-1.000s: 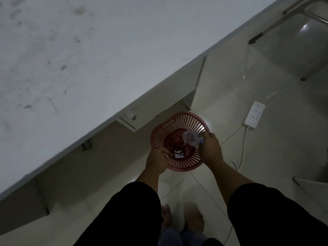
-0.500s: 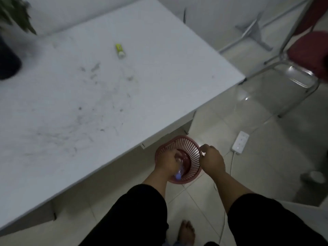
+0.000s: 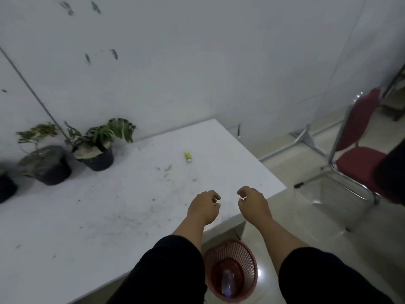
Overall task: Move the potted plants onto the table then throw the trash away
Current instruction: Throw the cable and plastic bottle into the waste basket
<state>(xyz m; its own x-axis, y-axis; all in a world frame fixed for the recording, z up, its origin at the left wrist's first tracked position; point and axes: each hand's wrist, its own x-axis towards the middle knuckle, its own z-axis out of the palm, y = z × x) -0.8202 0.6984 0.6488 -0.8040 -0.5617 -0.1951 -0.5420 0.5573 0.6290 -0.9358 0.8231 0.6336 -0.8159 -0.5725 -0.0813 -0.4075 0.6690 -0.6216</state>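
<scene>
Two potted plants in black pots (image 3: 97,153) (image 3: 47,164) stand at the far left of the white table (image 3: 109,216); the edge of a third dark pot (image 3: 5,187) shows at the frame's left border. A red mesh trash basket (image 3: 231,270) sits on the floor below the table's corner, with a clear crumpled plastic piece (image 3: 228,283) inside. My left hand (image 3: 205,206) and my right hand (image 3: 252,202) hover above the table's near right corner, fingers loosely curled, holding nothing. A small yellow tube (image 3: 188,156) lies on the table further back.
Dirt specks are scattered over the tabletop. A red chair with a chrome frame (image 3: 359,159) stands on the tiled floor to the right. A white wall (image 3: 197,62) runs behind the table.
Both hands have left the basket and risen above the table's corner; the plastic piece now lies in the basket. The view has tilted up, showing the plants and wall.
</scene>
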